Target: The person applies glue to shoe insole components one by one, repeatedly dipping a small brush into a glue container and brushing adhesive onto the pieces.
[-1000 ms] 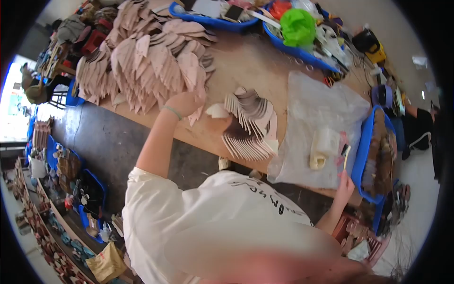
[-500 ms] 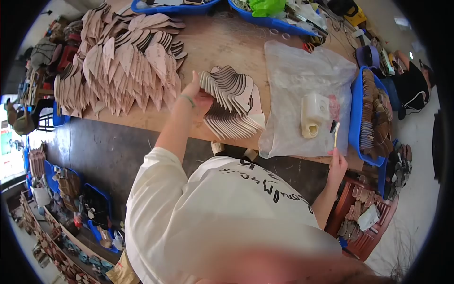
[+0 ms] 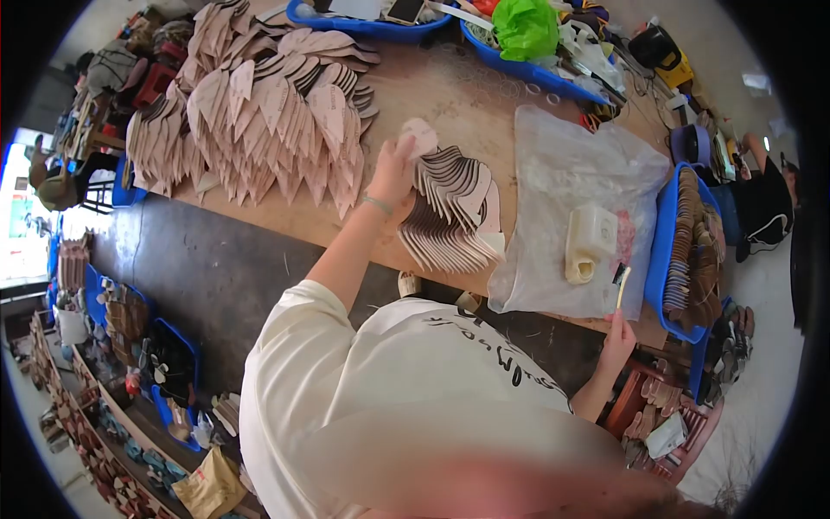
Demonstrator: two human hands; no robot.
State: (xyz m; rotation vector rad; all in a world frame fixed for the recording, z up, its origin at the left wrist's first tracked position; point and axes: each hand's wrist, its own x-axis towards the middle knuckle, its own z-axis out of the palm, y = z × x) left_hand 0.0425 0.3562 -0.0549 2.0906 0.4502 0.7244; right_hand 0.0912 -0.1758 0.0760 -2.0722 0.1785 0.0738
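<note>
My left hand (image 3: 393, 171) grips a pale insole piece (image 3: 420, 137) at the upper left end of a fanned stack of insole pieces (image 3: 450, 233). Further left lies a large spread of overlapping pinkish insole pieces (image 3: 268, 121). My right hand (image 3: 616, 339) is closed on the handle of a small brush (image 3: 622, 290), its dark bristles pointing up at the near right table edge. Beside the brush, a white plastic container (image 3: 591, 233) with an open mouth rests on a clear plastic sheet (image 3: 545, 164).
Blue trays (image 3: 372, 28) with mixed items stand at the table's far edge. A blue bin (image 3: 664, 259) of stacked soles is at the right, with a red stool (image 3: 627, 402) below it. A person in black (image 3: 765, 208) is at the far right. Shelves with shoes stand lower left.
My left hand has moved from the large spread to the fanned stack and now lifts a piece at its upper end. My right hand still holds the brush, near the same place.
</note>
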